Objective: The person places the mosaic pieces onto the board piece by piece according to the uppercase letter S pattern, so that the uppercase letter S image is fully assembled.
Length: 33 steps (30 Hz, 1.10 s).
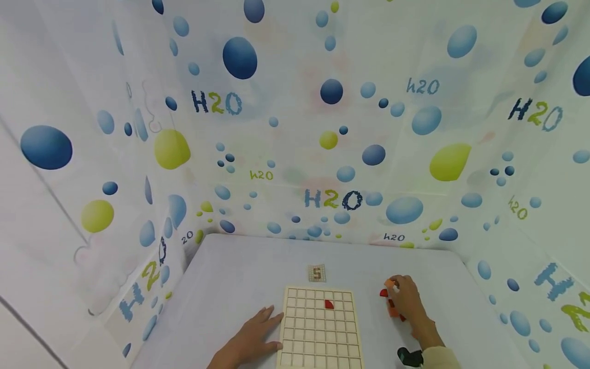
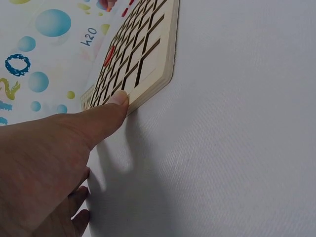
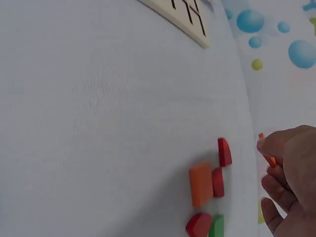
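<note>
A pale wooden grid board (image 1: 299,341) lies on the white table, with one red quarter-round piece (image 1: 329,304) in a cell of its upper part. My left hand (image 1: 252,335) rests at the board's left edge, fingers spread; in the left wrist view its thumb (image 2: 117,98) touches the rim. At the right, my right hand (image 1: 407,300) pinches a thin orange block (image 3: 269,160) between thumb and fingers, raised above the table. Below it lie loose pieces: an orange block (image 3: 200,184), red pieces (image 3: 224,152) with curved sides, and a partly cut-off green piece (image 3: 217,227).
Behind the board lies a small square card (image 1: 316,273) with a brown figure on a grid. A dark object (image 1: 409,357) is beside the right sleeve. Curtains (image 1: 286,138) printed with bubbles and "H2O" enclose the table's back and sides.
</note>
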### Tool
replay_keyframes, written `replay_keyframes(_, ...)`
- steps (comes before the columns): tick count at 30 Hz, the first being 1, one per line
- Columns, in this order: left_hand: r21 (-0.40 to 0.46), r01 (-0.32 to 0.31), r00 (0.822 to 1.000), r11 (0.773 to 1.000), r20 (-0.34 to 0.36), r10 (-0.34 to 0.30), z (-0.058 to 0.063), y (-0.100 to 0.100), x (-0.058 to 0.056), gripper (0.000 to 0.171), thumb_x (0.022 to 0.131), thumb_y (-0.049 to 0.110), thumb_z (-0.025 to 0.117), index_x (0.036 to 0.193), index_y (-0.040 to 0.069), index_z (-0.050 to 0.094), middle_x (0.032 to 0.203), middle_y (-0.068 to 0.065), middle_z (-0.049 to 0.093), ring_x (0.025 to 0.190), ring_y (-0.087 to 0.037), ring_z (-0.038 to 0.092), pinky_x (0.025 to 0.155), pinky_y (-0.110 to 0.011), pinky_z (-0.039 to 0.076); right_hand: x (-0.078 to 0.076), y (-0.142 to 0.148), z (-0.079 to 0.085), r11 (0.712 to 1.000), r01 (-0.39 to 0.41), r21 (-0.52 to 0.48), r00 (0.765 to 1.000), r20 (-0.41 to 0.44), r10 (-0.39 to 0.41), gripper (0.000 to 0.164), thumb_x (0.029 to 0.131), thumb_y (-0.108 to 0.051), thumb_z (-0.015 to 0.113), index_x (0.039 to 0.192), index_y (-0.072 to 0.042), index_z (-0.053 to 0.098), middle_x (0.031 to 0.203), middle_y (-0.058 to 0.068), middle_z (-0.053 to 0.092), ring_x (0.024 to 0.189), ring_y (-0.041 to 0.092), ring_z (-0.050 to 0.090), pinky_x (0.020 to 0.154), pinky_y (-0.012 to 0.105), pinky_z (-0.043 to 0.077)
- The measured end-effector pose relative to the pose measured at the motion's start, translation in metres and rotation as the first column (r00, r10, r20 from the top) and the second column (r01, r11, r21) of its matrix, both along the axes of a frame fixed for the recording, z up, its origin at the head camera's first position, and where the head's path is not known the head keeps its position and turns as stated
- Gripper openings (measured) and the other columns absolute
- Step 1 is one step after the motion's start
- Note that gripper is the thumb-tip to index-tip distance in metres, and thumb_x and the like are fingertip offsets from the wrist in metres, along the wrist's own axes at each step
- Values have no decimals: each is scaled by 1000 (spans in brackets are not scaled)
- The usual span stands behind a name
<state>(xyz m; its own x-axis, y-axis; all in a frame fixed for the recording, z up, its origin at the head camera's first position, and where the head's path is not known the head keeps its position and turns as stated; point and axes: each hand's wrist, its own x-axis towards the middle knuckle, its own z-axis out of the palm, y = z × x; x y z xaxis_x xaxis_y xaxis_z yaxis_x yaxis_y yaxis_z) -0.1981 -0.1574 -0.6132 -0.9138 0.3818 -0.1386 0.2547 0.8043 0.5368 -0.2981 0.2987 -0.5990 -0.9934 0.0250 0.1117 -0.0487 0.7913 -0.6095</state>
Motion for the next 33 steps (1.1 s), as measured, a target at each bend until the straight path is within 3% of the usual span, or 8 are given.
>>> replay_keyframes(6, 5, 13, 1000, 1000, -17, -13, 4, 0, 1, 79, 91, 55, 75, 157, 18, 51, 166, -23, 39, 153, -51, 33, 118, -71, 34, 1, -44, 1, 994, -103, 41, 983, -150, 108, 20, 92, -2, 73, 111, 6, 71, 99, 15, 63, 90, 28, 62, 81, 47, 56)
replay_keyframes(15, 27, 9, 999, 1000, -36, -8, 5, -2, 4, 78, 91, 54, 76, 156, 18, 53, 166, -23, 40, 152, -51, 35, 117, -71, 35, 10, -114, -16, 957, -290, -25, 953, -105, 286, 19, 97, -12, 74, 115, -5, 73, 106, 4, 62, 97, 19, 61, 81, 39, 58)
replay_keyframes(19, 28, 7, 999, 1000, -35, -6, 4, -2, 4, 78, 92, 55, 75, 157, 20, 52, 166, -22, 39, 153, -51, 34, 118, -71, 34, 14, -137, -21, 913, -408, 1, 905, -130, 405, 20, 99, -16, 75, 116, -7, 73, 106, 0, 61, 95, 17, 60, 77, 33, 53)
replay_keyframes(21, 18, -1, 999, 1000, -33, 2, 4, -2, 4, 78, 91, 56, 75, 157, 21, 52, 167, -21, 39, 153, -50, 34, 118, -70, 34, 17, -146, -21, 885, -464, 41, 871, -163, 464, 19, 99, -15, 75, 116, -6, 73, 105, 0, 62, 92, 16, 58, 74, 31, 52)
replay_keyframes(25, 18, -19, 1000, 1000, -16, 19, 3, -2, 3, 79, 90, 56, 76, 157, 23, 52, 167, -19, 39, 154, -49, 33, 118, -70, 34, 21, -159, -20, 851, -509, 130, 824, -211, 525, 17, 97, -12, 77, 111, -4, 74, 98, -1, 61, 83, 10, 50, 67, 26, 47)
replay_keyframes(29, 16, -27, 1000, 999, 0, 27, 2, 0, 2, 80, 89, 58, 76, 157, 24, 52, 168, -18, 39, 154, -48, 33, 119, -69, 33, 24, -165, -17, 854, -479, 202, 839, -180, 513, 15, 96, -13, 78, 109, -6, 76, 92, -4, 59, 79, 7, 43, 65, 24, 37)
replay_keyframes(33, -3, -31, 1000, 1000, -2, 31, -1, 0, 1, 80, 89, 59, 75, 157, 25, 52, 168, -17, 39, 155, -47, 33, 120, -68, 34, 26, -168, -13, 864, -441, 243, 863, -149, 483, 18, 96, -16, 79, 112, -7, 76, 98, -2, 62, 84, 14, 50, 67, 28, 35)
